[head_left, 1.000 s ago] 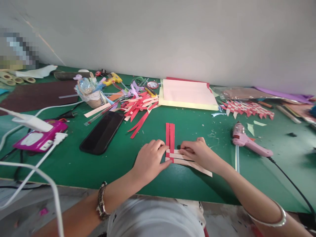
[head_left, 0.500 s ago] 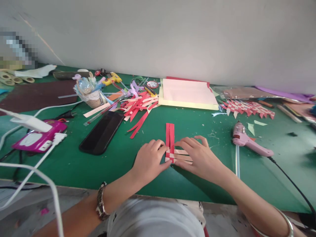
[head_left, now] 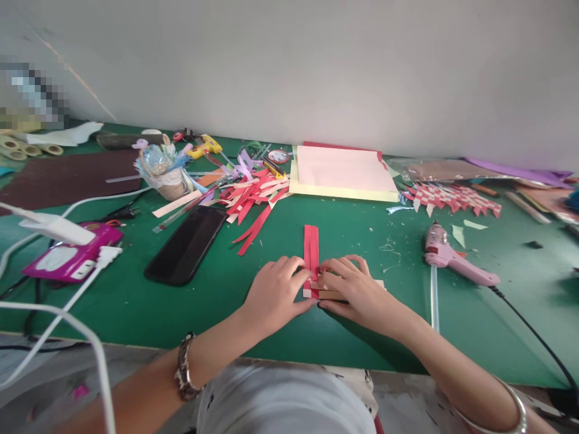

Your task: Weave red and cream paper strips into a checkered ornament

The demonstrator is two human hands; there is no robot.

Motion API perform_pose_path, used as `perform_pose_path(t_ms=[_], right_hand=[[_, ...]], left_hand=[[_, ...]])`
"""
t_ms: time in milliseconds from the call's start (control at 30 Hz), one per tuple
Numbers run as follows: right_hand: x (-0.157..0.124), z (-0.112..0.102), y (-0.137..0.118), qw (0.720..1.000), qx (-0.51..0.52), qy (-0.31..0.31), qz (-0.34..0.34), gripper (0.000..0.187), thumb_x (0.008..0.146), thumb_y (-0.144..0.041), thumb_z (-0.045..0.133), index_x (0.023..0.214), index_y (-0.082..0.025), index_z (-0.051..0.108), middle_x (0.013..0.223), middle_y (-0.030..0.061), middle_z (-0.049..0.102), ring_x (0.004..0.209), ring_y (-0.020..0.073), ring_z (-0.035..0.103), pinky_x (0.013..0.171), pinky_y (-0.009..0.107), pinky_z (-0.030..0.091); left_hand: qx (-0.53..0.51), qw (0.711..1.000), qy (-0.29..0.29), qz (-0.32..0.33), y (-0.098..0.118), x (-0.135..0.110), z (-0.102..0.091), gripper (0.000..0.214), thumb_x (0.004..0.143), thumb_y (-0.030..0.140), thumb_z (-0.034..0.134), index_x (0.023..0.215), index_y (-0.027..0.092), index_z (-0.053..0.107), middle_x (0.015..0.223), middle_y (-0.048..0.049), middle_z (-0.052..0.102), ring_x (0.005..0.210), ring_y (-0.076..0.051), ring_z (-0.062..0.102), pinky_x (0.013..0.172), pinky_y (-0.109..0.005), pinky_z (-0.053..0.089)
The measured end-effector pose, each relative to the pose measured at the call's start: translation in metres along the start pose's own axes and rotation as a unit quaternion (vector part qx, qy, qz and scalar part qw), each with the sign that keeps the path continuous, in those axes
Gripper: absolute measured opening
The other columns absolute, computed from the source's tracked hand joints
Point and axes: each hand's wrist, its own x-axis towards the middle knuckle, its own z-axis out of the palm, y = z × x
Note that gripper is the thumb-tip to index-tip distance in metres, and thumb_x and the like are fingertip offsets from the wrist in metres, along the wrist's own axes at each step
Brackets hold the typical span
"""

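Note:
A small woven piece of red and pale pink paper strips point(head_left: 311, 248) lies on the green tabletop in front of me. Its red strips point away from me, while the pale strips point(head_left: 332, 295) run out to the right. My left hand point(head_left: 274, 292) pinches the left edge of the weave with thumb and fingertips. From the right, my right hand point(head_left: 359, 292) closes over the pale strips, thumb at the near edge and fingers near the crossing. Part of the weave is hidden under the fingers.
Loose red and pale strips point(head_left: 251, 194) and a black phone point(head_left: 186, 247) lie to the left, near a magenta power strip point(head_left: 67, 256). Stacked paper sheets point(head_left: 346, 172) are at the back. To the right are a pink glue gun point(head_left: 461, 262) and a finished red-and-white weave point(head_left: 452, 199).
My right hand has shifted slightly left and its fingers have curled closer over the crossing, covering more of the pale strips. My left hand stays at the left edge.

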Motion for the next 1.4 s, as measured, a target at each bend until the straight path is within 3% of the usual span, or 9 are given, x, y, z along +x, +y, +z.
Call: perform_pose_path(t_ms=[233,400,567,733,900,1200,1400], right_hand=[[0.0,0.002,0.003,1.0,0.02,0.011,0.011,0.007,0.086,-0.023,0.048,0.084,-0.021,0.054,0.099,0.0039,0.057,0.092,0.0165,0.052,0.091,0.04,0.027],[0.001,0.001,0.004,0.999,0.047,0.009,0.016,0.009,0.086,-0.025,0.049,0.084,-0.021,0.056,0.1,0.0039,0.056,0.094,0.0167,0.051,0.088,0.037,0.03],[-0.002,0.006,0.005,0.998,0.06,0.025,0.024,0.013,0.088,-0.026,0.045,0.084,-0.023,0.058,0.102,0.0038,0.056,0.093,0.0162,0.052,0.094,0.044,0.023],[-0.006,0.014,0.006,0.994,0.078,0.051,0.05,0.012,0.087,-0.025,0.046,0.084,-0.024,0.057,0.104,0.0034,0.054,0.095,0.0157,0.052,0.093,0.041,0.026],[-0.01,0.017,0.005,0.99,0.099,0.06,0.078,0.01,0.085,-0.022,0.047,0.086,-0.025,0.056,0.107,0.004,0.051,0.101,0.0176,0.048,0.091,0.041,0.029],[-0.031,0.023,0.019,0.986,0.037,0.091,0.138,0.011,0.086,-0.022,0.042,0.087,-0.024,0.053,0.107,0.0055,0.05,0.098,0.019,0.046,0.088,0.043,0.029],[-0.038,0.023,0.02,0.983,-0.015,0.104,0.152,0.015,0.09,-0.026,0.038,0.095,-0.024,0.052,0.107,0.0066,0.051,0.097,0.0189,0.046,0.085,0.039,0.033]], left_hand=[[0.02,1.0,-0.021,0.012,0.002,0.005,-0.005,0.026,0.077,0.04,0.062,0.088,0.017,0.058,0.087,-0.0023,0.058,0.081,-0.019,0.051,0.061,-0.03,0.038],[-0.02,0.998,-0.022,0.054,0.001,0.007,-0.002,0.013,0.08,0.026,0.06,0.088,0.016,0.058,0.09,-0.002,0.058,0.084,-0.017,0.052,0.069,-0.029,0.04],[-0.035,0.996,-0.02,0.079,-0.001,0.007,0.001,0.01,0.082,0.023,0.057,0.09,0.017,0.058,0.087,-0.0012,0.059,0.082,-0.016,0.053,0.069,-0.028,0.04],[-0.009,0.996,0.0,0.094,0.001,0.007,0.001,0.009,0.086,0.024,0.051,0.087,0.017,0.058,0.084,-0.0005,0.058,0.078,-0.015,0.054,0.064,-0.027,0.039],[0.061,0.985,0.013,0.159,-0.003,0.004,0.002,0.017,0.089,0.019,0.042,0.082,0.016,0.057,0.083,-0.0027,0.059,0.081,-0.016,0.055,0.066,-0.028,0.04],[0.039,0.975,-0.042,0.214,-0.013,-0.004,-0.006,0.026,0.085,0.027,0.049,0.107,0.014,0.055,0.104,-0.0065,0.06,0.096,-0.02,0.053,0.078,-0.032,0.044],[0.04,0.973,-0.034,0.223,-0.013,-0.006,-0.005,0.028,0.085,0.025,0.048,0.109,0.013,0.054,0.106,-0.0074,0.059,0.097,-0.021,0.052,0.081,-0.034,0.044]])
